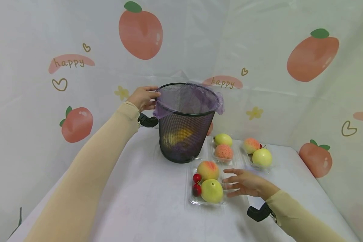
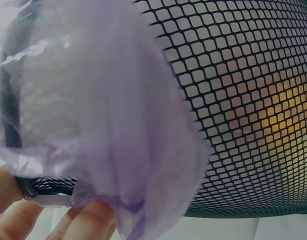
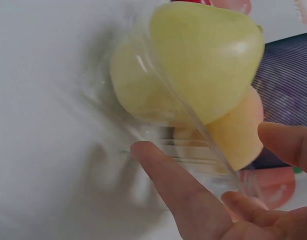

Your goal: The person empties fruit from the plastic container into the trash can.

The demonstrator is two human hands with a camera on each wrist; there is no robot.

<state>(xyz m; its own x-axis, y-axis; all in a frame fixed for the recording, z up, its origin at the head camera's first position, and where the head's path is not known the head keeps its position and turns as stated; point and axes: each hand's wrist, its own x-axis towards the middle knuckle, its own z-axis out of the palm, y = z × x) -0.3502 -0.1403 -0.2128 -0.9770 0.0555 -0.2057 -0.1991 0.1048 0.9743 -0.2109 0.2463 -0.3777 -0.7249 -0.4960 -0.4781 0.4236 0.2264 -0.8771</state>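
Observation:
My left hand is at the left rim of a black mesh trash bin, its fingers holding the rim where a purple plastic bag folds over it. Yellow shapes show through the mesh. My right hand, fingers spread, is just right of a clear plastic box. Inside that box lie a peach, a yellow-green pear-like fruit and two red cherries. The right wrist view shows the fingertips right at the clear box's side.
Behind the near box stand two more clear boxes: one holds a yellow-green fruit and a pinkish round fruit, the other a peach and a yellow round fruit. A fruit-printed white backdrop hangs behind the white table.

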